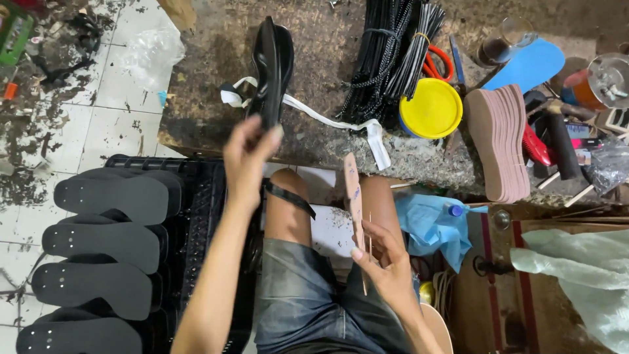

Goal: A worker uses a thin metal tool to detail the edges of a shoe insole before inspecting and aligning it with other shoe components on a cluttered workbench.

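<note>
Two hands raised over the lap, each closed on a sandal part.

The left hand (247,157), at centre frame, is pinched shut on the lower end of a black sandal (272,65) held upright against the table (209,98), its strap (288,196) hanging loose over the knee. The right hand (386,262), lower centre, is closed around a tan insole (354,196) held on edge, with a thin stick (367,249) beside it. The fingertip grip on the black sandal looks light, so it could tip or slip onto the stack of black soles (105,255) at lower left. The thin stick could be dropped between the knees, and the dangling strap could snag.
</note>
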